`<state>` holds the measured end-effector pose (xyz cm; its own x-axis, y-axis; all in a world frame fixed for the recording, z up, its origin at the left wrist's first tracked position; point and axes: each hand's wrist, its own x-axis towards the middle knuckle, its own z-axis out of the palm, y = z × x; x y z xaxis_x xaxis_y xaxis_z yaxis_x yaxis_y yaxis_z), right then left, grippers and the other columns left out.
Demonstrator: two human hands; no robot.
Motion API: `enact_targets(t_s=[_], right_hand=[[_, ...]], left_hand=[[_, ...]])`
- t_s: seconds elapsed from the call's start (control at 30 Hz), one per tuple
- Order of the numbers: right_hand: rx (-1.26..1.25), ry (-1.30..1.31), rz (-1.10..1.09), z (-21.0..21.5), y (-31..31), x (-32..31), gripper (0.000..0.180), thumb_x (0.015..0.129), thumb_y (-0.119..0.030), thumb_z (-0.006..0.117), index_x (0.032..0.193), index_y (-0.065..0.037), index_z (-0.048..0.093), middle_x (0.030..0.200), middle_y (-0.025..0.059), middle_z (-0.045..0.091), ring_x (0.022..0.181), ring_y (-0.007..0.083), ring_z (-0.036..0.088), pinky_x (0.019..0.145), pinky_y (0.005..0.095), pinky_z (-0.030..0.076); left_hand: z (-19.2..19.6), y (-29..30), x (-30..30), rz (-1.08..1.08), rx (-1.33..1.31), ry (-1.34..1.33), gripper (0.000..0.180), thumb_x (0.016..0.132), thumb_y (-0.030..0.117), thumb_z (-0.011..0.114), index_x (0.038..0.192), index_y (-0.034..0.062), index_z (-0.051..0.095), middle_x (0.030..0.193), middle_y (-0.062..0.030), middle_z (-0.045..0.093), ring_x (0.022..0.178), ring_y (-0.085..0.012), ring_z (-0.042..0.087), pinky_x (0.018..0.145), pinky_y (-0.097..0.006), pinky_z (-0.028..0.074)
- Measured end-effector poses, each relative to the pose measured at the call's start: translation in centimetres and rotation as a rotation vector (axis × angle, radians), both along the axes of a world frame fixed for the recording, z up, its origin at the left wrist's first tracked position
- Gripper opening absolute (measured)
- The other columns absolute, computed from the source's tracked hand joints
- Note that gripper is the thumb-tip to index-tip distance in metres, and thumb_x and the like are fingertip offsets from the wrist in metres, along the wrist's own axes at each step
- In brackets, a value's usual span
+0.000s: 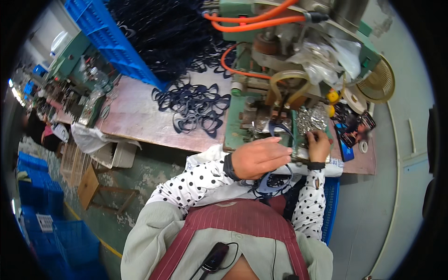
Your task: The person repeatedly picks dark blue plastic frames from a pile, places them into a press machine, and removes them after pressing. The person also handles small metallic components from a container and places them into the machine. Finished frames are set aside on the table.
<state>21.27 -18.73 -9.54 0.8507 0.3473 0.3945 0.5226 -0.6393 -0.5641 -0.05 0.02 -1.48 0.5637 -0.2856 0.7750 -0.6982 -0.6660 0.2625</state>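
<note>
At centre frame, dark loops sprawl loose on the bench; a sleeve could drag them off. The left hand pinches a blue strap flat at the green machine. Right of it, the right hand curls near the clamp; whether it grips anything, I cannot tell. Fingers so close risk being caught.

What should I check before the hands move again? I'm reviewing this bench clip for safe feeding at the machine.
1. Left hand at the green machine, on the dark loop piece: ok.
2. Right hand beside the foil-covered part: ok.
3. Fingers out from under the machine head: cannot tell.
4. Loose loops lying on the wooden bench: ok.
5. Orange hoses away from both hands: ok.
</note>
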Motion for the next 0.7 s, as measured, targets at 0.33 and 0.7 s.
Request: enact_targets(t_s=[0.33,0.7], right_hand=[[0.359,0.097,-0.036,-0.2,-0.5,-0.5,0.016,0.084,-0.014,0.072,0.095,-0.004,0.073,0.085,0.0082,0.072,0.077,0.0161,0.065,0.073,0.0285,0.05],[0.356,0.03,-0.047,-0.6,-0.6,-0.4,0.015,0.082,-0.01,0.072,0.096,-0.005,0.074,0.085,0.008,0.072,0.076,0.0153,0.065,0.071,0.0281,0.05]], left_hand=[[-8.5,7.9,-4.1,1.006,-0.05,0.047,0.021,0.077,0.014,0.069,0.097,0.0086,0.067,0.115,-0.012,0.062,0.098,-0.0283,0.057,0.078,-0.041,0.043],[-12.0,16.5,-5.1,1.469,0.116,0.479,0.022,0.078,0.019,0.069,0.1,0.0198,0.066,0.099,-0.0033,0.067,0.104,-0.0251,0.056,0.095,-0.053,0.032]])
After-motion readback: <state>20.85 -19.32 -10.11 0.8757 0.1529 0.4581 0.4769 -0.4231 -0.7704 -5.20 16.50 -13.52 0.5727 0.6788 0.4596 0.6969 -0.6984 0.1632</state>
